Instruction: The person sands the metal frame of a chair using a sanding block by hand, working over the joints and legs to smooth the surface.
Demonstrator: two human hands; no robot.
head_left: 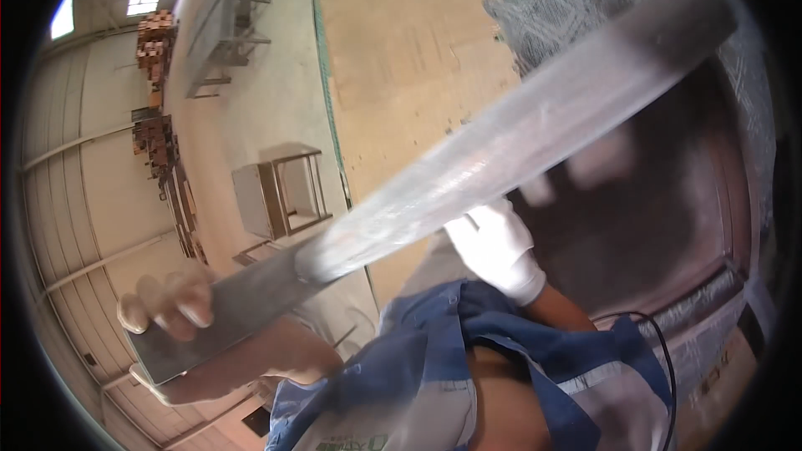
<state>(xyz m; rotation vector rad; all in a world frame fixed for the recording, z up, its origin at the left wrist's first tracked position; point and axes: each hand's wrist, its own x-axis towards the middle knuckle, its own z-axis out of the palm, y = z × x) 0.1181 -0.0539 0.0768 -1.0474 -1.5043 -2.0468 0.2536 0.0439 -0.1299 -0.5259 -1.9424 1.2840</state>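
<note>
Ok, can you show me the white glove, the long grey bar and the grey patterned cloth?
White glove (499,250): head view, middle of the glove.
Long grey bar (459,179): head view, its shiny middle.
Grey patterned cloth (564,23): head view, its patterned surface.

Head camera: we look from the left one of two fisheye lenses worn side by side on the person's head.
Facing: down over the blue jacket (418,342) at our lower edge, with the outer field reaching to the hall.
Orientation: upright; our left is the wearer's left.
Grey bar (451,175): near us, crossing the field diagonally.
Tan surface (401,58): farther off, behind the bar.
Wall (63,209): well away, bent along our left rim.
Field border: round and dark, cropping our corners.
</note>
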